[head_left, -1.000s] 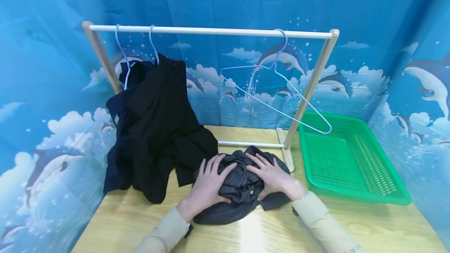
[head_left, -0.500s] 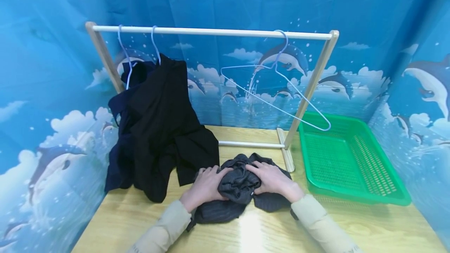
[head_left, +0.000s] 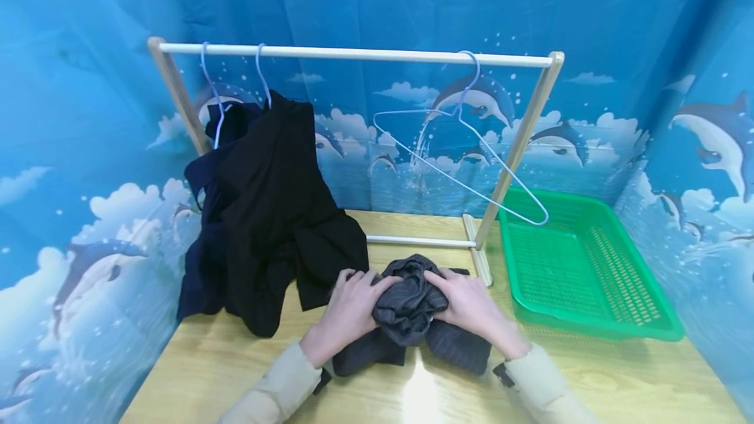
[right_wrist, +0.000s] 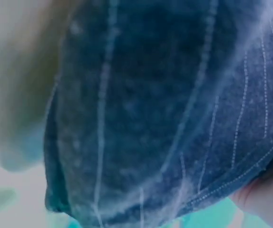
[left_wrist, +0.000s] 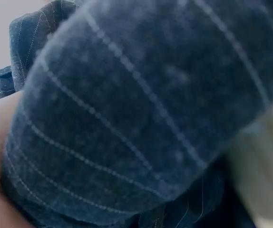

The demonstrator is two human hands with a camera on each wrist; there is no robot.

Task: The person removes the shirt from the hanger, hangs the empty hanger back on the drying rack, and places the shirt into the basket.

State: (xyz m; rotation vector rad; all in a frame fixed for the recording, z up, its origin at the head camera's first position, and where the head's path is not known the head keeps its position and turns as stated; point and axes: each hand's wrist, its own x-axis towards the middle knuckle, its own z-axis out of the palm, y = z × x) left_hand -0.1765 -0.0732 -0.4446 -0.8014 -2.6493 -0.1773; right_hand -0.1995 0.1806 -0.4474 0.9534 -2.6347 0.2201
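Fingers [head_left: 387,284] of our left hand [head_left: 351,307] and right hand [head_left: 471,305] grip bunched striped cloth [head_left: 406,313] from nine and three o'clock; neither hand nearer; long axis unclear.

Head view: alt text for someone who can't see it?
A person's left hand and right hand grip a bunched dark garment at a wooden table. Behind, a rack holds dark clothes at left and a bare hanger at right, near a green basket.

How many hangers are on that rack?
3: the left hanger and middle hanger, both carrying dark clothes, and a bare right hanger near the rack's right end. The clothes could hide more.
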